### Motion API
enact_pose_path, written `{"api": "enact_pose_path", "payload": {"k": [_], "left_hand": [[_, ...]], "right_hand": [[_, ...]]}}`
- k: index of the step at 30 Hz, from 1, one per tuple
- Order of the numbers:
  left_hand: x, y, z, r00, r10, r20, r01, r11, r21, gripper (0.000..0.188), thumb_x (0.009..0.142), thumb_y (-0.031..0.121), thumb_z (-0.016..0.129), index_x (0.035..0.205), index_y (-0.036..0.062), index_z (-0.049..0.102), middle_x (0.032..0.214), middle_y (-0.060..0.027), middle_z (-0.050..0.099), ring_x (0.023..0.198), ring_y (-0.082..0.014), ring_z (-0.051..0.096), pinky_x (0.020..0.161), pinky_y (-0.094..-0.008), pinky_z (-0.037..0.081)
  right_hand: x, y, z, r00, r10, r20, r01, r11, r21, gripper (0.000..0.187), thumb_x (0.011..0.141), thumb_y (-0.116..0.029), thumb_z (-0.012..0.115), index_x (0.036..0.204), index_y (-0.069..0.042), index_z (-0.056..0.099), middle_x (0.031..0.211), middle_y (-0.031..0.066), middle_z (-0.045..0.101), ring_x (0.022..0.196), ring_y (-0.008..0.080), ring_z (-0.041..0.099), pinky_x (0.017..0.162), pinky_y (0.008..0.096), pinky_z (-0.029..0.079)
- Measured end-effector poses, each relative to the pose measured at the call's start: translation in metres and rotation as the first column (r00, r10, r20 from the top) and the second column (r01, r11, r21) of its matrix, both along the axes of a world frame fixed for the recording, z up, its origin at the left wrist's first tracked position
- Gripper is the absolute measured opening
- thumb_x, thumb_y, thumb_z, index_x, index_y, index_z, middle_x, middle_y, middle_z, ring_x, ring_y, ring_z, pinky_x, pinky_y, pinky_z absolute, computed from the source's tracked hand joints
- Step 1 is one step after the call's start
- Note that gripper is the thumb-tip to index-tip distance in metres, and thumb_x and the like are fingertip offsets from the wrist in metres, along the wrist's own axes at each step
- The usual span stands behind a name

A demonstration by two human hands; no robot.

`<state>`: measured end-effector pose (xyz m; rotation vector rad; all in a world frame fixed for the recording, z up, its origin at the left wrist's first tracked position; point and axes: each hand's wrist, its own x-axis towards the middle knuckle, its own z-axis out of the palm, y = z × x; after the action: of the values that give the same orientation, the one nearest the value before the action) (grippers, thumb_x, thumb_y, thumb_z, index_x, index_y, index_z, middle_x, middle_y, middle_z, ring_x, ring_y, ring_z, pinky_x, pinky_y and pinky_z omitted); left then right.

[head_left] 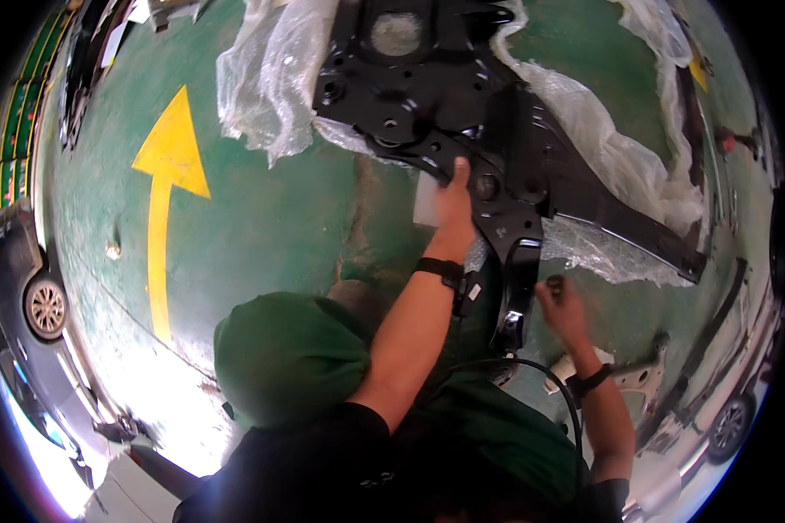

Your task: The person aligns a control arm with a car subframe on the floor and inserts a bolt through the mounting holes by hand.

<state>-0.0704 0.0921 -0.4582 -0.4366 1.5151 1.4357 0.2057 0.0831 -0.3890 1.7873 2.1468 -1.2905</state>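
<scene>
A black metal car subframe [462, 96] with several holes lies in front of me, its narrow arm reaching toward my legs. My left hand [455, 209] rests against its near left edge, thumb on the metal and the other fingers hidden. My right hand [565, 312] is raised just right of the narrow arm, slightly blurred. Its fingers are curled round a small dark piece [556, 284], too small to name. That hand appears apart from the subframe. Clear bubble wrap [279, 78] lies under and beside the subframe.
My green-clad knee [288, 357] is at lower left. A thin black cable [560, 383] curves near my right forearm. A pale metal part with holes [645, 379] lies at right. The green floor bears a yellow arrow [170, 166]. A dark car [35, 340] stands far left.
</scene>
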Motion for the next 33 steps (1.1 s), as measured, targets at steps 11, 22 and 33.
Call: {"api": "enact_pose_path", "payload": {"k": [11, 22, 33], "left_hand": [[-0.023, -0.008, -0.029, 0.98, 0.05, 0.193, -0.09, 0.976, 0.2, 0.066, 0.101, 0.057, 0.045, 0.137, 0.0019, 0.051, 0.132, -0.0107, 0.058, 0.116, -0.026, 0.059, 0.099, -0.0392, 0.049], [-0.014, -0.008, 0.013, 0.958, 0.233, 0.167, -0.255, 0.959, 0.121, 0.066, 0.097, 0.056, 0.054, 0.133, 0.0007, 0.053, 0.128, -0.0076, 0.06, 0.111, -0.0209, 0.06, 0.093, -0.0361, 0.051], [-0.011, -0.001, 0.009, 0.981, 0.098, 0.165, -0.138, 0.959, 0.249, 0.058, 0.1, 0.052, 0.052, 0.134, 0.0059, 0.055, 0.131, -0.0066, 0.061, 0.116, -0.0232, 0.06, 0.1, -0.0374, 0.048]], "right_hand": [[-0.006, -0.026, -0.019, 0.941, -0.301, -0.157, 0.24, 0.917, -0.318, 0.065, 0.093, -0.05, 0.064, 0.119, 0.01, 0.06, 0.108, 0.0188, 0.069, 0.102, 0.0252, 0.065, 0.091, 0.0349, 0.048], [-0.013, -0.058, -0.031, 0.775, -0.592, -0.222, 0.418, 0.743, -0.522, 0.059, 0.096, -0.047, 0.062, 0.113, 0.009, 0.065, 0.103, 0.0078, 0.066, 0.096, 0.0147, 0.057, 0.086, 0.0292, 0.046], [-0.02, -0.028, -0.05, 0.899, -0.438, 0.03, 0.438, 0.898, -0.025, 0.073, 0.094, -0.063, 0.049, 0.1, 0.007, 0.068, 0.095, 0.0294, 0.068, 0.095, 0.0443, 0.065, 0.083, 0.0477, 0.048]]}}
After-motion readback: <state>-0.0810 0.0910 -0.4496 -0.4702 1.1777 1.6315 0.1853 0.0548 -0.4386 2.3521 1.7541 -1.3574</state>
